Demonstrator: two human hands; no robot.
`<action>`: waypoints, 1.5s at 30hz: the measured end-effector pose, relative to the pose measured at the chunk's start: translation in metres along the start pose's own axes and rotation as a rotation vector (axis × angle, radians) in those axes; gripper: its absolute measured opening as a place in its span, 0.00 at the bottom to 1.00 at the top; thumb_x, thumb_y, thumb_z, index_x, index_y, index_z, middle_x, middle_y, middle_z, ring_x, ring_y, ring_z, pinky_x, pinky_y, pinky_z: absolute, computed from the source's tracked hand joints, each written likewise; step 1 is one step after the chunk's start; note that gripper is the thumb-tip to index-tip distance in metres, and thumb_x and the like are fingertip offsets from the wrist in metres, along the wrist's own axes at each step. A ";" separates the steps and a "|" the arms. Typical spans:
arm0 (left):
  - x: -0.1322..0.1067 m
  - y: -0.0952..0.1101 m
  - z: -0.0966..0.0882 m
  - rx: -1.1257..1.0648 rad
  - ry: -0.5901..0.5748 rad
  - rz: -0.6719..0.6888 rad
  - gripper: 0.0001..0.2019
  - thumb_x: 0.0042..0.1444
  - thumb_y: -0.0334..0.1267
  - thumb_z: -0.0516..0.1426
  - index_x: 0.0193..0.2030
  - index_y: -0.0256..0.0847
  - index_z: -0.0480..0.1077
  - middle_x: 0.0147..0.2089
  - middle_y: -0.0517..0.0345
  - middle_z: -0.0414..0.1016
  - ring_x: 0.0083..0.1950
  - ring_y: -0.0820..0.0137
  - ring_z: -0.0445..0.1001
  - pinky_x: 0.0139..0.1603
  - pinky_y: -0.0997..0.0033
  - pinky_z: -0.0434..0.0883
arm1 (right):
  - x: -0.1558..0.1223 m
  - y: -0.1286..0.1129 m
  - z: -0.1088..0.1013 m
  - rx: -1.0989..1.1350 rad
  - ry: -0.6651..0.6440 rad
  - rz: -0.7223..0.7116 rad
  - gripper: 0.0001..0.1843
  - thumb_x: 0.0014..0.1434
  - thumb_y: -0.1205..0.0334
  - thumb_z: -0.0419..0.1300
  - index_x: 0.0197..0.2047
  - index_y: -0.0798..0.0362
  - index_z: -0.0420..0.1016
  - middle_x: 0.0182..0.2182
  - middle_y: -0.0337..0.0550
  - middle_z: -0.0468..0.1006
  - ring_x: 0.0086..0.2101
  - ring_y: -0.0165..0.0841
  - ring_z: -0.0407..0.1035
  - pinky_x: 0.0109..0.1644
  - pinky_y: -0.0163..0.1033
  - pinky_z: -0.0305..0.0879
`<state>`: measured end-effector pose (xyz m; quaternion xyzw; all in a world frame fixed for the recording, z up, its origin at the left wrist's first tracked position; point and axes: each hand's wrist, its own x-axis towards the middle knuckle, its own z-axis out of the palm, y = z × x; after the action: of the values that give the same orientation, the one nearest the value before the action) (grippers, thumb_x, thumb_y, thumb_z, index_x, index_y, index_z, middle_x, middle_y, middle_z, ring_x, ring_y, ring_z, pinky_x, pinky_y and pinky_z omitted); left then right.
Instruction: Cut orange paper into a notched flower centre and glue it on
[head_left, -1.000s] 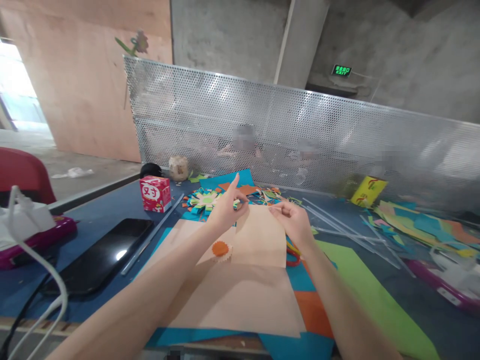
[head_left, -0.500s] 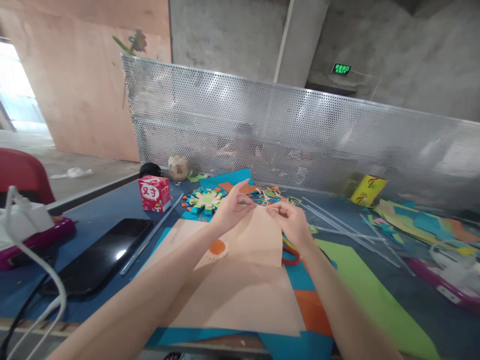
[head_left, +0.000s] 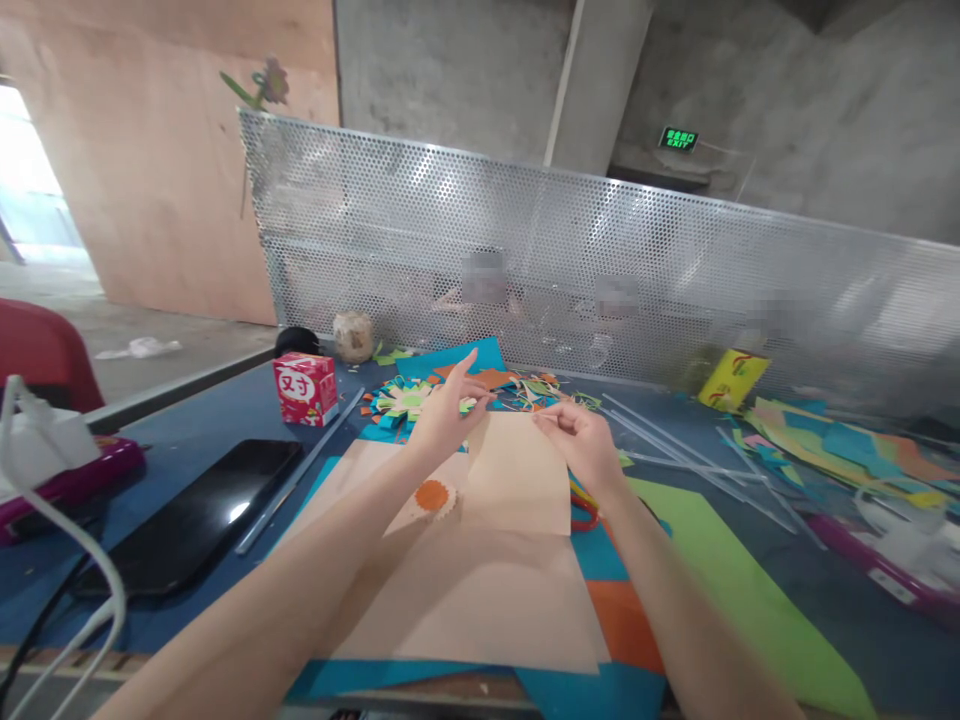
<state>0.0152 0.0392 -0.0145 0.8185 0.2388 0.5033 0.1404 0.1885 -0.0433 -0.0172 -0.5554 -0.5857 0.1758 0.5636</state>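
In the head view a small cream sheet of paper stands tilted up over a larger cream sheet on the table. My left hand is at the small sheet's top left corner, thumb and fingertips closed on it, one finger raised. On the top edge further right, my right hand pinches the same sheet. A round scalloped paper piece with an orange centre lies by my left forearm. Red-handled scissors are partly hidden under my right wrist and the sheet.
A fringed paper flower and paper scraps lie behind my hands. To the left are a phone and a red box. Clear sticks and green paper lie right. A perforated metal screen stands behind.
My left hand has moved left with the small sheet's corner, and the sheet, curved before, now looks flatter and wider. My right hand has hardly moved.
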 end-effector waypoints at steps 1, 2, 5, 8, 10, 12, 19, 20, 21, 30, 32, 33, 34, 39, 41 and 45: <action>0.000 0.001 0.001 -0.020 -0.006 0.039 0.14 0.53 0.31 0.54 0.48 0.39 0.64 0.38 0.57 0.77 0.48 0.68 0.71 0.51 0.64 0.65 | 0.000 0.000 0.000 0.000 -0.007 0.000 0.09 0.47 0.56 0.59 0.26 0.54 0.73 0.24 0.43 0.77 0.25 0.35 0.70 0.28 0.37 0.62; 0.000 0.002 0.002 -0.042 -0.021 0.076 0.17 0.52 0.33 0.55 0.51 0.39 0.62 0.38 0.57 0.77 0.48 0.68 0.71 0.51 0.64 0.64 | 0.000 0.001 0.001 -0.001 -0.016 0.000 0.09 0.47 0.56 0.59 0.26 0.53 0.73 0.23 0.43 0.77 0.25 0.35 0.70 0.28 0.37 0.62; 0.000 0.005 0.006 -0.069 -0.093 0.122 0.28 0.51 0.36 0.58 0.58 0.40 0.55 0.35 0.59 0.77 0.47 0.67 0.71 0.51 0.63 0.65 | -0.001 0.001 0.003 -0.001 -0.040 0.002 0.09 0.48 0.56 0.59 0.27 0.53 0.73 0.24 0.43 0.78 0.26 0.35 0.71 0.28 0.37 0.62; 0.000 0.005 0.006 -0.052 -0.116 0.083 0.26 0.53 0.36 0.57 0.58 0.41 0.55 0.36 0.57 0.77 0.46 0.66 0.72 0.50 0.62 0.65 | -0.001 0.001 0.003 -0.006 -0.045 0.002 0.09 0.48 0.56 0.59 0.28 0.53 0.73 0.25 0.44 0.78 0.27 0.35 0.71 0.29 0.37 0.63; -0.001 0.004 0.006 -0.049 -0.123 0.074 0.25 0.54 0.36 0.56 0.58 0.41 0.55 0.37 0.57 0.77 0.47 0.66 0.72 0.50 0.63 0.65 | -0.001 0.001 0.003 -0.006 -0.052 0.002 0.09 0.48 0.56 0.59 0.28 0.53 0.73 0.25 0.44 0.78 0.26 0.35 0.70 0.29 0.38 0.63; -0.001 0.001 0.006 -0.029 -0.131 0.087 0.26 0.54 0.35 0.55 0.59 0.40 0.53 0.36 0.58 0.77 0.48 0.67 0.71 0.50 0.64 0.64 | -0.001 0.000 0.003 -0.003 -0.057 0.003 0.10 0.48 0.55 0.59 0.28 0.53 0.73 0.25 0.44 0.78 0.26 0.35 0.70 0.29 0.38 0.64; -0.004 0.000 0.006 0.223 -0.079 0.239 0.23 0.54 0.30 0.55 0.57 0.41 0.56 0.39 0.61 0.77 0.48 0.67 0.69 0.51 0.63 0.62 | -0.001 -0.001 0.004 0.003 -0.054 0.022 0.09 0.48 0.56 0.59 0.27 0.53 0.73 0.23 0.42 0.77 0.24 0.34 0.69 0.27 0.37 0.62; -0.004 0.001 0.006 0.252 -0.079 0.268 0.23 0.53 0.30 0.55 0.56 0.41 0.56 0.39 0.61 0.77 0.48 0.67 0.69 0.50 0.63 0.62 | -0.001 -0.001 0.004 0.006 -0.054 0.024 0.09 0.48 0.56 0.59 0.27 0.53 0.72 0.23 0.42 0.77 0.24 0.34 0.69 0.27 0.37 0.62; -0.005 0.002 0.006 0.277 -0.078 0.295 0.23 0.53 0.30 0.54 0.56 0.40 0.56 0.38 0.61 0.77 0.47 0.67 0.70 0.49 0.63 0.62 | -0.001 0.000 0.004 0.009 -0.052 0.026 0.09 0.48 0.56 0.59 0.27 0.53 0.72 0.23 0.42 0.77 0.24 0.34 0.69 0.27 0.37 0.62; -0.005 0.005 0.009 0.448 0.019 0.496 0.23 0.52 0.26 0.51 0.57 0.34 0.55 0.35 0.55 0.76 0.39 0.65 0.72 0.41 0.65 0.65 | -0.001 -0.005 0.004 0.096 -0.045 0.076 0.10 0.45 0.54 0.61 0.25 0.53 0.72 0.21 0.40 0.75 0.23 0.32 0.67 0.27 0.36 0.60; -0.005 0.006 0.010 0.415 0.041 0.485 0.26 0.52 0.25 0.50 0.58 0.36 0.52 0.34 0.57 0.76 0.39 0.66 0.72 0.42 0.65 0.65 | 0.000 -0.004 0.004 0.129 -0.030 0.096 0.11 0.43 0.53 0.61 0.25 0.53 0.72 0.21 0.40 0.75 0.23 0.32 0.67 0.27 0.36 0.60; -0.005 0.007 0.010 0.391 0.045 0.473 0.27 0.52 0.25 0.50 0.60 0.37 0.50 0.32 0.58 0.76 0.39 0.66 0.72 0.43 0.64 0.64 | 0.001 -0.003 0.004 0.145 -0.024 0.106 0.12 0.42 0.53 0.61 0.25 0.54 0.72 0.21 0.41 0.76 0.23 0.32 0.67 0.28 0.36 0.61; -0.005 0.007 0.011 0.366 0.044 0.457 0.29 0.51 0.25 0.50 0.61 0.37 0.48 0.32 0.59 0.75 0.39 0.66 0.72 0.44 0.64 0.64 | 0.002 -0.002 0.003 0.158 -0.018 0.116 0.12 0.41 0.53 0.62 0.25 0.54 0.72 0.22 0.41 0.76 0.23 0.32 0.67 0.28 0.37 0.61; -0.005 0.004 0.015 0.271 0.068 0.371 0.33 0.52 0.26 0.51 0.63 0.39 0.41 0.31 0.60 0.74 0.40 0.67 0.71 0.47 0.62 0.64 | 0.003 -0.001 0.004 0.192 -0.005 0.148 0.12 0.39 0.53 0.63 0.24 0.54 0.73 0.22 0.41 0.76 0.24 0.33 0.68 0.28 0.37 0.61; -0.005 0.002 0.016 0.241 0.070 0.352 0.34 0.52 0.27 0.51 0.64 0.38 0.41 0.31 0.60 0.73 0.40 0.67 0.71 0.47 0.62 0.65 | 0.003 -0.002 0.004 0.196 -0.004 0.154 0.12 0.39 0.53 0.64 0.24 0.54 0.73 0.21 0.40 0.76 0.23 0.33 0.68 0.27 0.37 0.61; -0.004 0.001 0.014 0.208 0.041 0.323 0.32 0.52 0.27 0.50 0.63 0.37 0.43 0.33 0.57 0.73 0.41 0.67 0.71 0.46 0.62 0.66 | 0.003 -0.001 0.003 0.207 -0.001 0.160 0.13 0.38 0.53 0.65 0.23 0.54 0.73 0.20 0.40 0.75 0.23 0.33 0.67 0.27 0.36 0.60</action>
<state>0.0259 0.0368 -0.0235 0.8458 0.1576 0.5087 -0.0324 0.1866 -0.0397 -0.0161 -0.5389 -0.5185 0.2800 0.6020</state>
